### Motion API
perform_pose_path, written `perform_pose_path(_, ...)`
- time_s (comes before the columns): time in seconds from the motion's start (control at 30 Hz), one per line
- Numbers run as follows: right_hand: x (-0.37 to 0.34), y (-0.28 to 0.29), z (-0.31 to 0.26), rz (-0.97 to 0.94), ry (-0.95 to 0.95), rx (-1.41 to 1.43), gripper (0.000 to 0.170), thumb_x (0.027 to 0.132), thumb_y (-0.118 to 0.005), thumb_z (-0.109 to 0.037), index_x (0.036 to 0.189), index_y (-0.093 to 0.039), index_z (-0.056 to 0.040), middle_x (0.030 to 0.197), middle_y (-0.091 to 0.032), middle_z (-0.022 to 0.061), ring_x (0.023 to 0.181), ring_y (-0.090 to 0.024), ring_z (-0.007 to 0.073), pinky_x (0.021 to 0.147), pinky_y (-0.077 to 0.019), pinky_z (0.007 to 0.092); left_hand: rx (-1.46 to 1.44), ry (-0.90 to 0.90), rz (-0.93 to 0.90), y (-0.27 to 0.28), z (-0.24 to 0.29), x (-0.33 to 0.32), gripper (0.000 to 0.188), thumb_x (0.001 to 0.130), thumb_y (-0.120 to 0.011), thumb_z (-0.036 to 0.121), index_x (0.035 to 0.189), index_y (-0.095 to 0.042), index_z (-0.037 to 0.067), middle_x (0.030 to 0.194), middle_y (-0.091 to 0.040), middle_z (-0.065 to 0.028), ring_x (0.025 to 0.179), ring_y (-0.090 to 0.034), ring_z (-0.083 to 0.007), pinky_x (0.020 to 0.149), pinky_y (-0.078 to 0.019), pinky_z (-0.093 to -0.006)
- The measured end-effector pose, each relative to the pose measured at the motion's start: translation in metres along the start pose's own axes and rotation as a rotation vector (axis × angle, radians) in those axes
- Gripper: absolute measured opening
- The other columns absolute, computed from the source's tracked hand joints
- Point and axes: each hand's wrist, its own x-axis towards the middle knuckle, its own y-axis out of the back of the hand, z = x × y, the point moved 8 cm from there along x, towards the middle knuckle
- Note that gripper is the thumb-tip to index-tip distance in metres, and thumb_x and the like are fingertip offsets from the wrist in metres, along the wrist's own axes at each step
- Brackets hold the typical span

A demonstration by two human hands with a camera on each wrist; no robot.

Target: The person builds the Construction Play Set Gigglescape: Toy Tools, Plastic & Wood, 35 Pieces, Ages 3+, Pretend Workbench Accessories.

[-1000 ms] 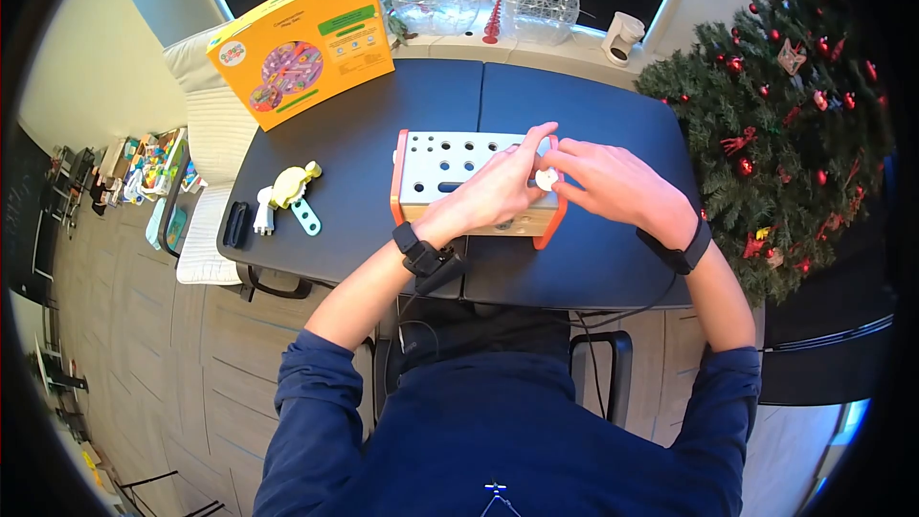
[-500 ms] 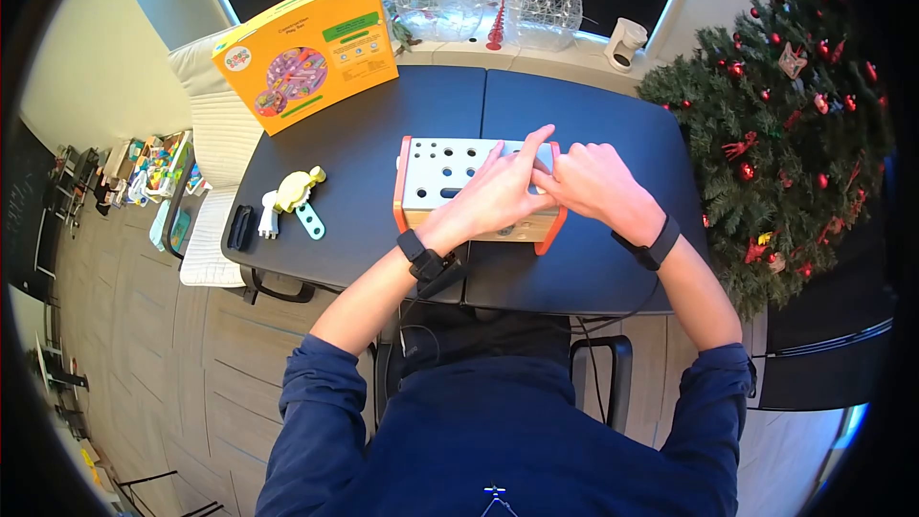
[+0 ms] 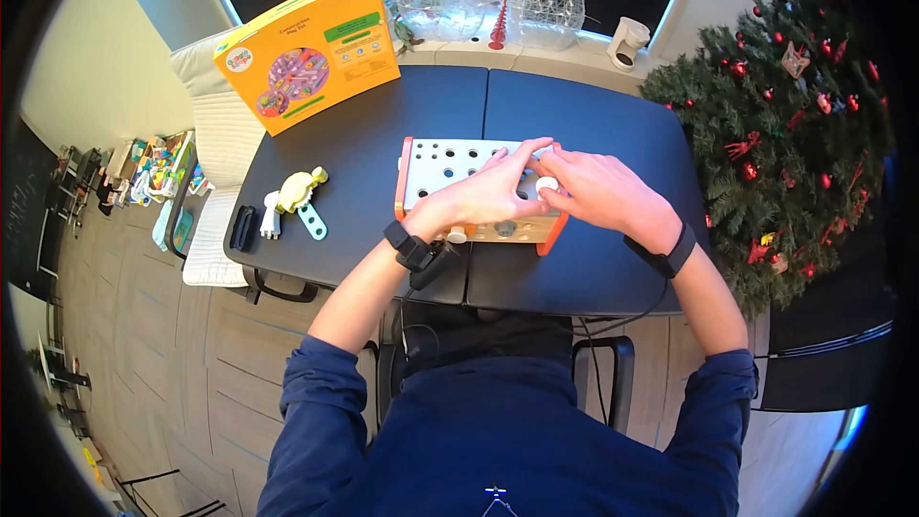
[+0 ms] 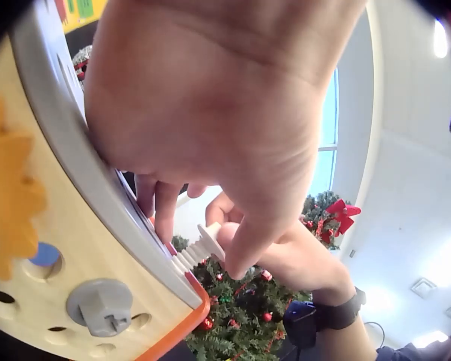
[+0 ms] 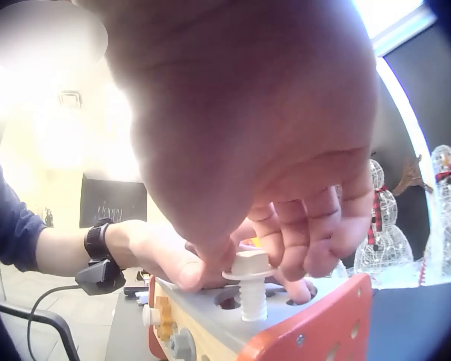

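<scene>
A toy workbench (image 3: 431, 158) with a grey holed top and orange-red ends stands before me. Near its right end, a white toy bolt (image 5: 253, 297) with a ridged shank stands upright at the top panel. My right hand (image 3: 613, 193) pinches its head, the thumb on one side and the other fingers bent behind. The left hand (image 3: 477, 199) lies across the top, fingers reaching down onto the panel and thumb close to the bolt. On the wooden front are a grey bolt (image 4: 101, 307) and an orange gear (image 4: 13, 184).
Left on the black table (image 3: 412, 101) lie a yellow toy piece (image 3: 297, 190), a teal holed strip (image 3: 312, 222), a white piece (image 3: 271, 215) and a black case (image 3: 243, 228). A yellow box (image 3: 335, 67) stands at the back left. A decorated tree (image 3: 766, 134) borders the right side.
The right hand rolled over the bolt, hiding its head half a second ago, then turned back so the head shows again. The left hand stays across the workbench top.
</scene>
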Motion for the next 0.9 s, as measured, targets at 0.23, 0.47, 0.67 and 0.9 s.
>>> perform_pose_path(0.23,0.010,-0.009,0.000,-0.144,-0.103,-0.349,0.036,0.107,-0.057,-0.044,0.114,-0.075,-0.0141,0.089,-0.073,0.0233,0.068,-0.073,0.0370,0.061,-0.0574,0.0483,0.029,0.031,0.105,-0.009,-0.009,0.001,0.094,0.093,-0.082,0.029,0.166,-0.027,0.005,0.147,-0.058,-0.0253,0.141,-0.052,-0.0402,0.123,-0.0378,-0.0499)
perform_pose_path(0.47,-0.007,0.018,-0.010,0.149,0.084,0.112,0.027,0.102,-0.062,-0.030,0.113,-0.070,-0.0071,0.086,-0.071,0.0183,0.082,-0.074,0.0377,0.073,-0.0590,0.0493,-0.144,0.016,0.082,-0.005,-0.015,-0.004,0.090,0.092,-0.079,0.023,0.165,-0.029,0.006,0.147,-0.060,-0.0242,0.144,-0.049,-0.0406,0.125,-0.0363,-0.0503)
perform_pose_path(0.67,0.007,-0.004,0.003,-0.039,-0.014,-0.062,0.027,0.102,-0.061,-0.029,0.117,-0.069,-0.0075,0.087,-0.072,0.0190,0.078,-0.073,0.0386,0.069,-0.0583,0.0499,0.052,0.032,0.079,-0.005,0.005,-0.006,0.097,0.090,-0.080,0.027,0.167,-0.025,0.007,0.151,-0.059,-0.0207,0.146,-0.045,-0.0408,0.126,-0.0328,-0.0524)
perform_pose_path(0.9,0.013,-0.007,0.011,-0.208,-0.171,-0.247,0.029,0.104,-0.058,-0.031,0.122,-0.069,-0.0107,0.094,-0.074,0.0229,0.075,-0.073,0.0408,0.064,-0.0569,0.0512,-0.013,-0.028,0.176,-0.006,-0.006,-0.003,0.093,0.095,-0.078,0.027,0.167,-0.023,0.007,0.146,-0.061,-0.0229,0.143,-0.053,-0.0411,0.127,-0.0298,-0.0526)
